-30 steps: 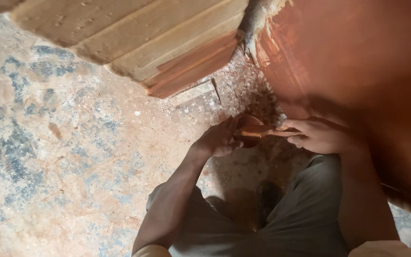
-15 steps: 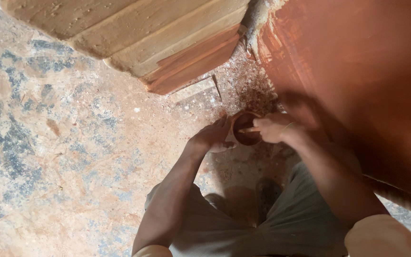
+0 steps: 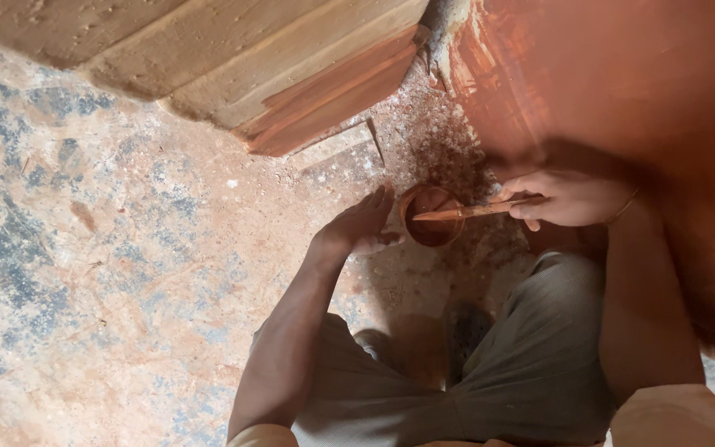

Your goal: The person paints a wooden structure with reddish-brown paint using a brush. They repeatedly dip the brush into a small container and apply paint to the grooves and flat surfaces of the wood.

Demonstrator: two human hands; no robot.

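A small round pot [image 3: 432, 217] holding dark red-brown liquid stands on the floor near the wall corner. My left hand [image 3: 363, 223] rests just left of the pot, fingers stretched out, its thumb by the rim. My right hand [image 3: 563, 197] grips a thin stained stick or brush [image 3: 465, 212] that lies across the pot's mouth, its tip over the liquid. A thin bangle circles my right wrist.
A red-painted wall [image 3: 622, 91] rises on the right. Unpainted wooden boards [image 3: 233, 58], partly stained red at one end, run along the top. The mottled stone floor [image 3: 109, 248] spreads left. My bent knees in grey trousers [image 3: 490, 372] fill the bottom.
My right hand has drawn back to the right, leaving the pot uncovered with the stick lying across it. My left hand has opened beside the pot.
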